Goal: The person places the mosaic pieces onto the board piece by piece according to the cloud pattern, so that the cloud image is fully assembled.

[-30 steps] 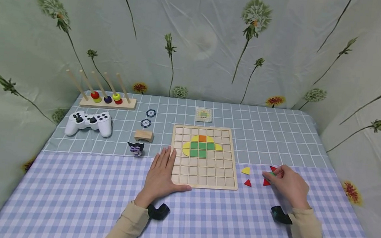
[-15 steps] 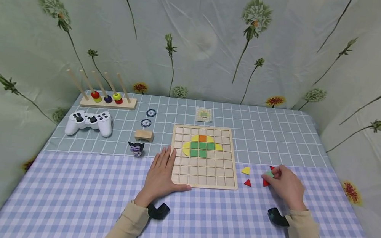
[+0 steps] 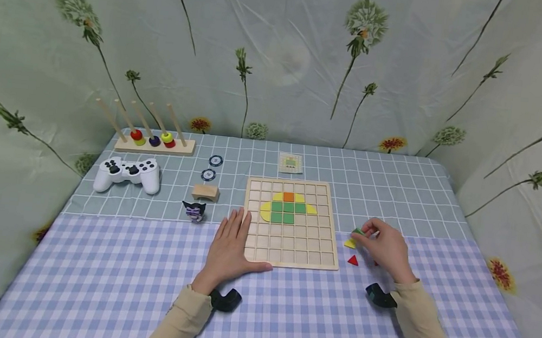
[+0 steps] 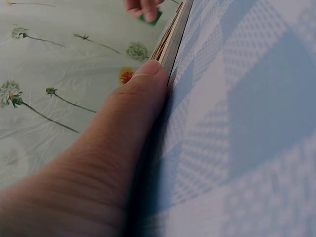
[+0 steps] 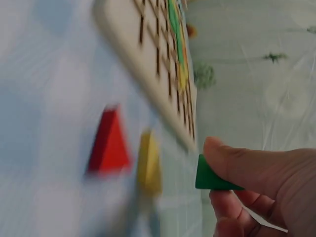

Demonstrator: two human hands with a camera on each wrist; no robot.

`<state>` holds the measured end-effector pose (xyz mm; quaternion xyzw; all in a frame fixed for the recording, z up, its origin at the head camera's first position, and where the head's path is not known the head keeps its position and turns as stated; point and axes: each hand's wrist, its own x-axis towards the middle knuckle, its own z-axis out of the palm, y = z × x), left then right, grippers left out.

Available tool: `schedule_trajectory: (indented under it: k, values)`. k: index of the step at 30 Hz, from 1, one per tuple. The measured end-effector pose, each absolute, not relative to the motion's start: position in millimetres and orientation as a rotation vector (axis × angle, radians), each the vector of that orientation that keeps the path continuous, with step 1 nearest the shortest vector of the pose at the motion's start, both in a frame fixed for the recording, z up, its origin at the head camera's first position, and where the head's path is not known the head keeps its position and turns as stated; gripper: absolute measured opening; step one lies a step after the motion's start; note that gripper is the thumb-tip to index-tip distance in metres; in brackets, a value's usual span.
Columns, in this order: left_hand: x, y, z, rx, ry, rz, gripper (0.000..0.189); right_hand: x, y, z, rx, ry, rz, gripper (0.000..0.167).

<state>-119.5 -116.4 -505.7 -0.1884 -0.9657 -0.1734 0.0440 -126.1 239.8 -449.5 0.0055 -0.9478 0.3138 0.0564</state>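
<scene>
My right hand (image 3: 385, 251) pinches a green block (image 5: 205, 177) between thumb and fingers, just right of the wooden grid board (image 3: 288, 244). Beneath it on the cloth lie a yellow rounded piece (image 3: 349, 243) and a red triangle (image 3: 352, 260). Another red piece (image 3: 376, 264) shows only in part beside the hand. My left hand (image 3: 229, 249) rests at the board's lower left corner, fingers straight over its left side and thumb (image 4: 143, 79) along the front edge. Green squares (image 3: 288, 207), yellow rounded pieces and one orange square (image 3: 288, 197) sit in the board's upper cells.
Behind the board lies a small pattern card (image 3: 290, 163). To the left are a purple-black figurine (image 3: 194, 211), a wooden arch block (image 3: 205, 192), two round chips (image 3: 208, 174), a white game controller (image 3: 127, 175) and a peg stand (image 3: 155, 148) with coloured beads.
My right hand has lifted the green block from among the red pieces and carried it left, over the yellow piece. My left hand stays in place.
</scene>
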Motion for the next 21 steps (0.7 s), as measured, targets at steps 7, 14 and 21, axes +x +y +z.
schedule_trajectory:
  k: [7,14,21]
  values:
    - [-119,-116,-505,-0.578,-2.957,-0.540,0.127,-151,202,-451,0.162,-2.853,0.996,0.020]
    - [-119,-116,-505,-0.566,-2.970,-0.526,0.128,-162,164,-451,0.259,-2.880,1.007,0.018]
    - [-119,-115,-503,-0.561,-2.973,-0.532,0.128,-175,143,-454,0.353,-2.912,1.034,0.024]
